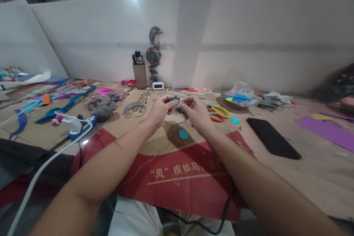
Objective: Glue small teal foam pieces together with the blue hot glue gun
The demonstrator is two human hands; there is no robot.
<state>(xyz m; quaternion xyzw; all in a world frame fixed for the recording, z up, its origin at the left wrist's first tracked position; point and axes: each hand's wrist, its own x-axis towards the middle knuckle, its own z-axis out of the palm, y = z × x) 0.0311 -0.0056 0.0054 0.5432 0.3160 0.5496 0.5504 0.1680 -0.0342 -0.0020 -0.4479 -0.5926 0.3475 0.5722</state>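
Note:
My left hand (162,111) and my right hand (197,112) meet over the cardboard, fingertips pinched close together. Between them shows a small dark teal piece (175,98), gripped by my left fingers; its exact kind is too small to make out. My right thumb and forefinger are closed beside it, and what they pinch is unclear. Below the hands a thin grey thread (149,160) trails over the cardboard sheet (190,191). A teal flower-shaped cutout (183,134) lies just under them. Scissors (222,112) with yellow and red handles lie right of my right hand.
A black phone (272,138) lies at right, near purple sheet (326,131). Behind stand a bottle (139,73), a small white clock (158,86) and a hanging grey ornament (153,57). Grey yarn (102,112), a power strip (83,127) and white cable (41,175) occupy the left.

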